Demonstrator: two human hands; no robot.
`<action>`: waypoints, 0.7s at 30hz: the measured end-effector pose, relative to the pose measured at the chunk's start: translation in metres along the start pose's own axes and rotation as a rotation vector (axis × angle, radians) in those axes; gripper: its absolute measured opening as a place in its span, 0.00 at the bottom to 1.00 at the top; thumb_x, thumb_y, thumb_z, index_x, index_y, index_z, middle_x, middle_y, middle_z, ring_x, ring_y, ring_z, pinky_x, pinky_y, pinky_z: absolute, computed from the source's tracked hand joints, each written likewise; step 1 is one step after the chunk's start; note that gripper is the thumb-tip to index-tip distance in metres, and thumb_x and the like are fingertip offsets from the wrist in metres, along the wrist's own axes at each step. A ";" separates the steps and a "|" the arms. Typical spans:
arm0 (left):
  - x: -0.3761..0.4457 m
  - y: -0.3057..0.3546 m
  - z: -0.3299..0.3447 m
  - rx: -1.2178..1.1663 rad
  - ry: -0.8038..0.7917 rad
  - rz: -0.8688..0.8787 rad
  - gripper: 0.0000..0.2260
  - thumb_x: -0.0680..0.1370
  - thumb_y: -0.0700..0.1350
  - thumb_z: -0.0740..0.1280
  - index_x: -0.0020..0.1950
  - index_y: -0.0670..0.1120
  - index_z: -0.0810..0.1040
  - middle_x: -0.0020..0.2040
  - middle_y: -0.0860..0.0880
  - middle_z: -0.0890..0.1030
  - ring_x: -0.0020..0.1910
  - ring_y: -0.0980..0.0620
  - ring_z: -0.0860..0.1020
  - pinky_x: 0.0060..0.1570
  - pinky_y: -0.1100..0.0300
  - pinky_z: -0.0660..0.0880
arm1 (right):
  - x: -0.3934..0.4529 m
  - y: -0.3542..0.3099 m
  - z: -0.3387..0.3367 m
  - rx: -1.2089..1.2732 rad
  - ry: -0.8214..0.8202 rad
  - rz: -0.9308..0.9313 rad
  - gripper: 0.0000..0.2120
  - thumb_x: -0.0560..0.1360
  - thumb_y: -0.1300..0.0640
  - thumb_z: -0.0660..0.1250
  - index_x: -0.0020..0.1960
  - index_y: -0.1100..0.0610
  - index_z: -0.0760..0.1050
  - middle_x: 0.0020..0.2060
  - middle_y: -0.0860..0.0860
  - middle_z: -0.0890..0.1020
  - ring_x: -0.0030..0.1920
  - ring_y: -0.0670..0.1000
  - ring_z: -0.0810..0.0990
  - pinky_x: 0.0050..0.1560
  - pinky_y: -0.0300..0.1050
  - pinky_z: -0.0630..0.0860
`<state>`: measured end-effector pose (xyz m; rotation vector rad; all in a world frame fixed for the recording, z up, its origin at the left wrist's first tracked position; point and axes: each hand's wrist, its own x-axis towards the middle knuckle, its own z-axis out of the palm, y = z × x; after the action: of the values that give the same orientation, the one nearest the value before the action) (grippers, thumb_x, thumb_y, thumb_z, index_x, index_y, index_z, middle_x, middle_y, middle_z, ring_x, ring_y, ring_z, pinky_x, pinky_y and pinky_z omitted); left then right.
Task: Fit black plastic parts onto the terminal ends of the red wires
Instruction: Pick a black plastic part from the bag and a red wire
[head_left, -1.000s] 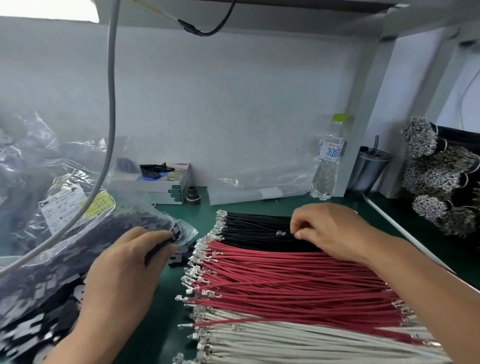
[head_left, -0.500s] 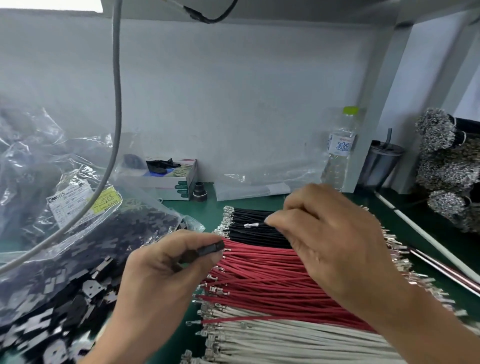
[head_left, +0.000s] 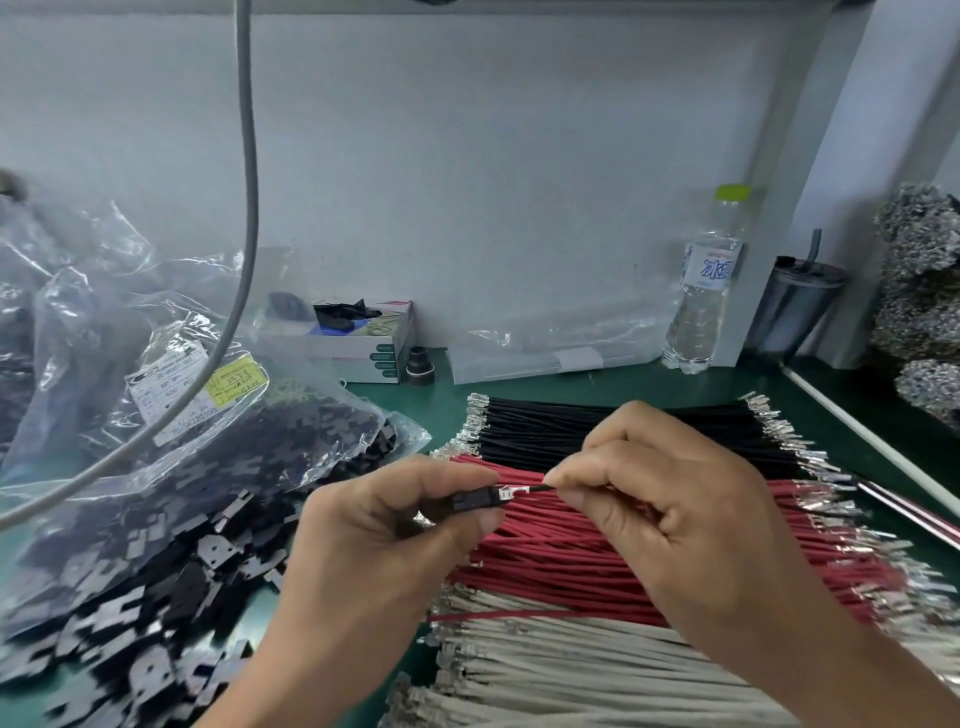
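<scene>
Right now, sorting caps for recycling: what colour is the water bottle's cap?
Light green, on the water bottle's cap; head view.

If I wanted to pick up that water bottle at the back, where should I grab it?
Probably grab the water bottle around its middle, near the label, reaching from the front. It stands upright and its round body is easy to wrap fingers around. The pillar seems to stand close behind it on the right.

On the water bottle (head_left: 702, 291), a white label with big blue writing, a sign like 水, seen mirrored. On the clear bag (head_left: 171, 415), a white label (head_left: 166, 395) and a yellow sticker (head_left: 236, 384), print too small to read.
</scene>
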<state>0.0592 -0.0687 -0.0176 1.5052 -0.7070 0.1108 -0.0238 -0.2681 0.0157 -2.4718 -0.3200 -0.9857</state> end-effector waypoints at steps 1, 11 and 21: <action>0.000 0.001 0.000 0.001 -0.013 -0.003 0.12 0.65 0.43 0.83 0.45 0.55 0.89 0.43 0.46 0.88 0.40 0.46 0.85 0.43 0.59 0.83 | 0.000 0.000 0.000 -0.006 -0.020 -0.003 0.07 0.78 0.51 0.67 0.48 0.50 0.85 0.42 0.41 0.77 0.39 0.42 0.77 0.40 0.31 0.69; -0.005 0.007 -0.003 0.072 -0.078 -0.010 0.08 0.69 0.46 0.82 0.46 0.55 0.89 0.40 0.47 0.86 0.35 0.51 0.82 0.35 0.57 0.80 | -0.005 -0.010 0.011 -0.047 -0.046 -0.053 0.08 0.80 0.52 0.66 0.50 0.53 0.83 0.43 0.42 0.77 0.43 0.43 0.77 0.41 0.39 0.76; -0.007 0.006 -0.001 0.163 -0.044 -0.050 0.11 0.67 0.53 0.83 0.46 0.62 0.88 0.40 0.53 0.88 0.35 0.53 0.84 0.37 0.59 0.81 | -0.006 0.000 0.008 0.026 -0.073 0.024 0.05 0.77 0.52 0.69 0.46 0.51 0.82 0.40 0.40 0.77 0.42 0.43 0.78 0.42 0.41 0.76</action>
<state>0.0511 -0.0650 -0.0158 1.6846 -0.7089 0.0995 -0.0234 -0.2641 0.0064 -2.4859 -0.3241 -0.8782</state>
